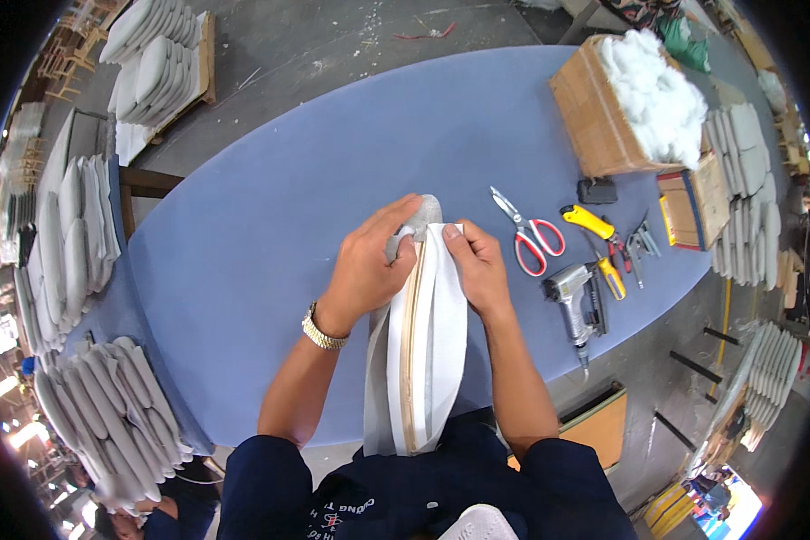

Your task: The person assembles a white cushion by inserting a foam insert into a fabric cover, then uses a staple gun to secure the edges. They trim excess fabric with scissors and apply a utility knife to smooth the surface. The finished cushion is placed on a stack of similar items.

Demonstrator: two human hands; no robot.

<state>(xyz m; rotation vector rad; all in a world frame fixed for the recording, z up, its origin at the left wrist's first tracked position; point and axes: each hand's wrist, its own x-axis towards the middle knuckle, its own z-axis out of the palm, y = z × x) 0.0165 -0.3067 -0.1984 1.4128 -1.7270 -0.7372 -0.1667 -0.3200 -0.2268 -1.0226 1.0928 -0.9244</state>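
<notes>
While the left grip pinches the far end of a long grey-and-white fabric piece, the right grip clasps its white edge between thumb and fingers; the piece runs from them toward six o'clock, down to the dark shirt. On the blue tabletop, scissors lie near the right grip at three o'clock, a pistol-shaped metal tool at four, a yellow tool beyond the scissors. Farther off, a cardboard box of white stuffing stands at two o'clock; grey pads are stacked at nine.
</notes>
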